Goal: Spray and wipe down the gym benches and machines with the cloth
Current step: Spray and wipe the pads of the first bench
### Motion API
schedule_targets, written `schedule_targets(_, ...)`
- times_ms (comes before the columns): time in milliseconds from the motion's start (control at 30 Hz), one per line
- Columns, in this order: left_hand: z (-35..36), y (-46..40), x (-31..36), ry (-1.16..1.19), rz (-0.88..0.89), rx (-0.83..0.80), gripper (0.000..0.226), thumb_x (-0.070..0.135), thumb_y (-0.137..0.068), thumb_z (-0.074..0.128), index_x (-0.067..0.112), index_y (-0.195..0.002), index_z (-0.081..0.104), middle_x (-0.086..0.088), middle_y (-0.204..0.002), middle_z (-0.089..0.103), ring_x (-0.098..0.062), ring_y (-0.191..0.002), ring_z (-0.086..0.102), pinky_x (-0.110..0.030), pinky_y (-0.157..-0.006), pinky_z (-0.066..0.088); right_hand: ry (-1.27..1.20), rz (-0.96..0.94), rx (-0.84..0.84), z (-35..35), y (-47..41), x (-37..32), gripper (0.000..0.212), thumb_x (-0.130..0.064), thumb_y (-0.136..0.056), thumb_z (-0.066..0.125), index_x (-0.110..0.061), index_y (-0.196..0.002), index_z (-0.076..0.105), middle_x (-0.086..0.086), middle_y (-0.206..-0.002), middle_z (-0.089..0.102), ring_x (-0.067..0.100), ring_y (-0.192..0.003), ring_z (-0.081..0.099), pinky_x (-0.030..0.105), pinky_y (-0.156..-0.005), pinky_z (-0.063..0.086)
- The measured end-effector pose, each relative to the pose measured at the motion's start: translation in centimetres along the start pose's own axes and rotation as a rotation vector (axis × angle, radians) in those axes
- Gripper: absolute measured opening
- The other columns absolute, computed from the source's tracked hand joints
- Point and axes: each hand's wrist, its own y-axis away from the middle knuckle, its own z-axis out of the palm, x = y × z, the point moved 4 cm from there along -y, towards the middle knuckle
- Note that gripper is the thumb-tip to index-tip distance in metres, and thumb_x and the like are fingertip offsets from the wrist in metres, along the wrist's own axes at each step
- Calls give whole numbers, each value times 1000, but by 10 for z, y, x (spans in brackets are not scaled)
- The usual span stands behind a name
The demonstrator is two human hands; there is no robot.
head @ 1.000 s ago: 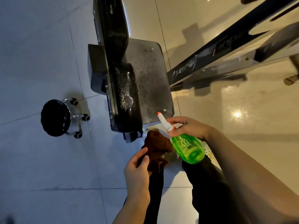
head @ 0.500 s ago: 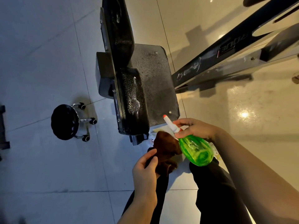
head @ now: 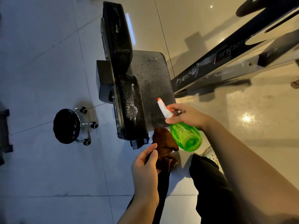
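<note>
The black padded bench [head: 129, 107] is standing just ahead, its seat shining wet. The right hand [head: 187, 116] is gripping the green spray bottle [head: 186, 137] at its neck (light, slippery when wet). The left hand [head: 145, 165] is holding the brown cloth [head: 165, 143], fingers clamped on it; soft, best bunched.

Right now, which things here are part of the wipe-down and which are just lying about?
For the job:
green spray bottle, in the right hand
brown cloth, in the left hand
wet black bench pad

Just lying about:
black rolling stool
angled machine frame
</note>
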Motion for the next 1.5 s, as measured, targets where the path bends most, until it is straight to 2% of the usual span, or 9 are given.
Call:
schedule_targets(133, 5, 5, 18, 16, 64, 0, 21, 16, -97, 55, 30, -101, 70, 0, -112, 68, -23, -108, 64, -42, -93, 54, -71, -26, 43, -6, -13, -19, 31, -11, -81, 74, -10, -110, 65, 5, -91, 60, 17, -82, 57, 32, -79, 44)
schedule_targets(267, 7, 2, 26, 67, 26, 0, 21, 15, -97, 54, 28, -99, 70, -3, -114, 67, -24, -109, 63, -46, -95, 53, -158, -10, 75, -14, -15, -27, 19, -12, -83, 72, -17, -100, 65, 2, -85, 60, 14, -76, 59, 27, -72, 48)
schedule_targets(433, 9, 4, 21, 104, -17, 5, 20, 15, -97, 55, 26, -98, 72, -4, -115, 67, -28, -109, 63, -48, -94, 53, -161, -3, 0, -16, -16, -30, 26, -11, -86, 68, -25, -106, 59, 1, -97, 59, 16, -89, 60, 32, -84, 49)
schedule_targets(600, 11, 5, 24, 106, -15, 30, 20, 17, -97, 55, 28, -94, 72, -1, -115, 67, -26, -111, 61, -48, -96, 52, -195, -7, 79, -19, -19, -29, 17, -9, -86, 68, -17, -99, 62, 0, -86, 58, 10, -74, 57, 19, -65, 48)
schedule_targets(833, 7, -2, 25, 140, -49, 36, 20, 15, -97, 55, 25, -98, 72, -5, -112, 68, -27, -107, 63, -43, -90, 55, -225, 14, 36, -18, -23, -21, 19, -12, -87, 66, -27, -97, 60, 2, -95, 59, 16, -86, 60, 32, -81, 50)
schedule_targets(967, 6, -3, 29, 149, -65, 31, 21, 14, -98, 53, 23, -97, 72, -5, -107, 70, -25, -104, 65, -41, -88, 56, -204, 18, 5, -12, -26, -21, 19, -12, -87, 67, -25, -99, 60, 3, -96, 59, 16, -83, 60, 27, -73, 51)
schedule_targets(1100, 3, -5, 32, 124, -70, 14, 21, 15, -98, 53, 24, -96, 71, -4, -105, 69, -24, -104, 63, -43, -93, 54, -254, 18, 94, -12, -24, -12, 24, -11, -82, 71, -17, -104, 62, 6, -96, 58, 17, -83, 60, 27, -71, 50)
schedule_targets(1267, 1, -4, 28, 76, -61, -30, 18, 16, -98, 54, 24, -97, 71, -5, -107, 68, -25, -103, 63, -40, -89, 56, -378, 35, 172, -11, 5, 6, 53, -27, -65, 76, -14, -114, 62, 13, -103, 58, 24, -90, 59, 35, -78, 50)
schedule_targets(1500, -2, 25, 38, -51, -19, -236, 17, 13, -97, 56, 16, -100, 71, -6, -101, 71, -21, -93, 69, -32, -78, 57, -589, -50, 420, 3, 99, 12, 27, 2, -85, 63, -13, -108, 63, 6, -93, 64, 17, -83, 61, 27, -75, 52)
